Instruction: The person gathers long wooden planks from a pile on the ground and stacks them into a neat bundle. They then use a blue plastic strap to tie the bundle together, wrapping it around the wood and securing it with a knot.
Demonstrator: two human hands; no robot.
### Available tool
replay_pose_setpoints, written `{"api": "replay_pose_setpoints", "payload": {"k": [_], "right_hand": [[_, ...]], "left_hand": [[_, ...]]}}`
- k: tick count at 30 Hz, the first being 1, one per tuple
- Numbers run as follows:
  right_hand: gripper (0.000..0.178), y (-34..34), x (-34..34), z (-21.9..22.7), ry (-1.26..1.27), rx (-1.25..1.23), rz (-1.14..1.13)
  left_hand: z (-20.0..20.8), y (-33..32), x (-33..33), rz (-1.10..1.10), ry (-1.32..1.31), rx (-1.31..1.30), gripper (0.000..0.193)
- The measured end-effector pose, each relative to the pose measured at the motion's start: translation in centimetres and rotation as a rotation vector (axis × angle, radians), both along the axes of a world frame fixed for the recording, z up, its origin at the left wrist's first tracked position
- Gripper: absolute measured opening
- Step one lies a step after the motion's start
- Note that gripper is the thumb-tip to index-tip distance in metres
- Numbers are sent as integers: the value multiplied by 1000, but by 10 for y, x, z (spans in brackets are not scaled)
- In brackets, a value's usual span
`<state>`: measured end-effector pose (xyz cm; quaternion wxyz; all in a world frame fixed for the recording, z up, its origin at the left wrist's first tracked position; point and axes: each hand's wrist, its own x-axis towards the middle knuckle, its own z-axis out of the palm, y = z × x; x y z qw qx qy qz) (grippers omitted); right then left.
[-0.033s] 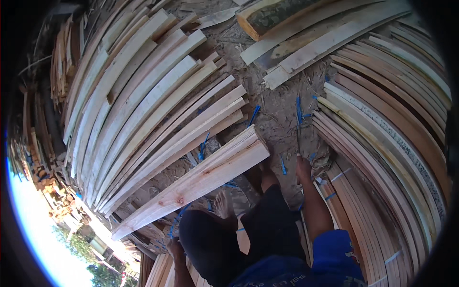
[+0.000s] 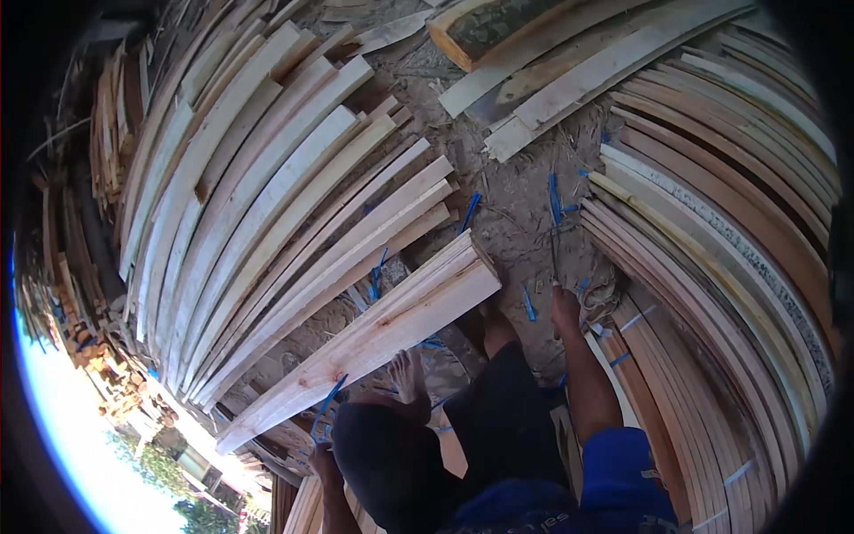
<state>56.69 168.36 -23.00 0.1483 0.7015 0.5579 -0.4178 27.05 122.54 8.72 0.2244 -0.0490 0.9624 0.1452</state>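
A stack of pale planks [image 2: 365, 343] lies slantwise in front of me, its near end wide and its far-left end narrow. My left hand [image 2: 326, 463] is low beside the stack, its fingers closed on a blue strap [image 2: 327, 411] that rises to the planks' front edge. To the right of the stack, my right hand [image 2: 564, 310] is wrapped round a thin dark rod [image 2: 556, 247], which points away from me over the dirt. My bare foot [image 2: 409, 378] rests at the stack's near side. What lies beneath the stack is hidden.
Long boards [image 2: 267, 178] fan out in rows on the left. More stacked boards [image 2: 712, 222] fill the right, some bundled with straps. A log [image 2: 489, 31] lies at the far side beside loose planks [image 2: 569, 98]. Blue strap scraps [image 2: 529, 304] litter the dirt floor.
The blue strap at my left hand has come up, and its upper end now overlaps the planks' front edge. My foot shows closer against the stack. My right hand has hardly moved.
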Motion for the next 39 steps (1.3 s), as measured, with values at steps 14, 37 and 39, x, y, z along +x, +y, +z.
{"api": "replay_pose_setpoints", "payload": {"k": [14, 37, 39], "right_hand": [[36, -2, -14, -141, -274, 68, -192], [13, -73, -107, 167, 513, -161, 56], [12, -71, -42, 141, 198, -20, -54]], "left_hand": [[-138, 141, -208, 298, -56, 67, 22], [-253, 318, -291, -915, -1594, 250, 22], [-258, 298, -365, -829, -1392, 231, 20]]}}
